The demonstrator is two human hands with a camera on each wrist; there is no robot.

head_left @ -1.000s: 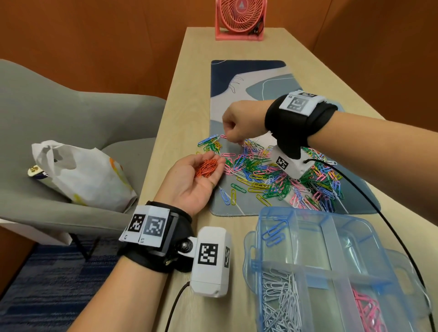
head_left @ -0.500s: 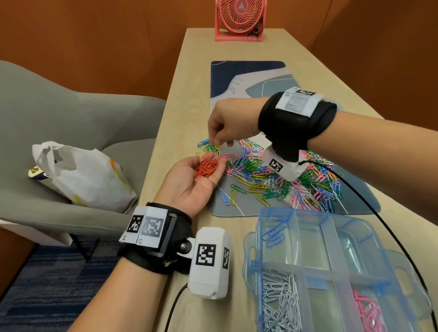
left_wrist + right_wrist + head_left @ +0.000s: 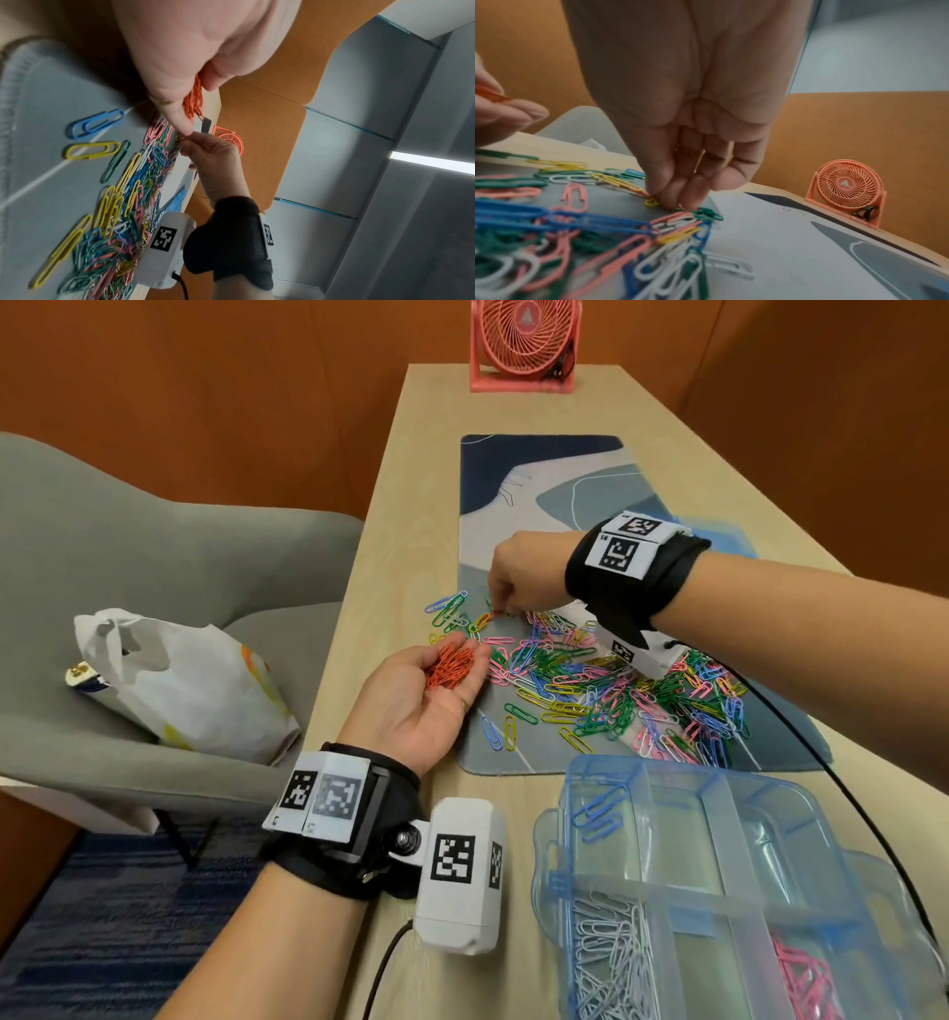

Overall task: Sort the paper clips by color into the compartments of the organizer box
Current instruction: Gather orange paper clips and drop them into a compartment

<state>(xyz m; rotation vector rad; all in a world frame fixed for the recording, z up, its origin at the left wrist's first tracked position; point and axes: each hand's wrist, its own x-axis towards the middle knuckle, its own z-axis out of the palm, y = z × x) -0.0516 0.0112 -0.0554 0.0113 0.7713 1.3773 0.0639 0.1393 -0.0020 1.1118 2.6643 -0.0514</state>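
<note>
Paper clips (image 3: 590,680) lie mixed beside the organizer box (image 3: 719,793); right hand (image 3: 524,572) pinches an orange clip (image 3: 495,613) just beyond the left hand (image 3: 426,695) cupping orange clips (image 3: 452,665).

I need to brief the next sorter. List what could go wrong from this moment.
The orange clips lie loose on the cupped left hand, near its fingertips; a tilt could spill them back into the mixed pile.

The right hand pinches an orange clip among yellow and green ones; a tangled neighbour may lift too.
</note>
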